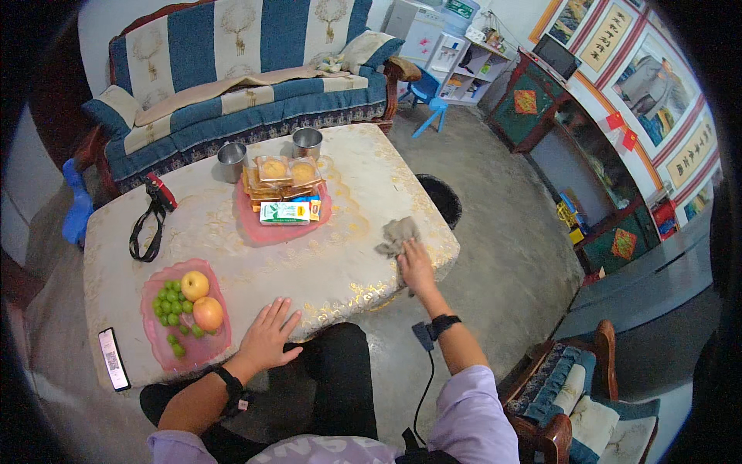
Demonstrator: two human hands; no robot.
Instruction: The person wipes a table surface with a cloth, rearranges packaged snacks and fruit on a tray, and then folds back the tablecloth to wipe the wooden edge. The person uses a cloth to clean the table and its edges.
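My right hand (416, 264) presses a crumpled grey-brown cloth (400, 233) onto the table's right part, near the corner. Flat on the table's near edge, my left hand (268, 332) holds nothing and has its fingers spread. Under both is a table (290, 272) with a cream, gold-patterned cover. To the left of my left hand lies a pink scalloped tray (194, 354) bearing green grapes (170, 304) and two round yellow-red fruits (207, 314). Farther back, a second pink tray (261, 232) carries packaged cakes (274, 169) and a white-green box (284, 213).
Two metal cups (232, 161) stand at the table's far side. A red device with a black strap (152, 232) and a lit phone (114, 359) lie on the left. Beyond is a striped sofa (243, 98). A black bin (443, 200) stands beside the table's right edge.
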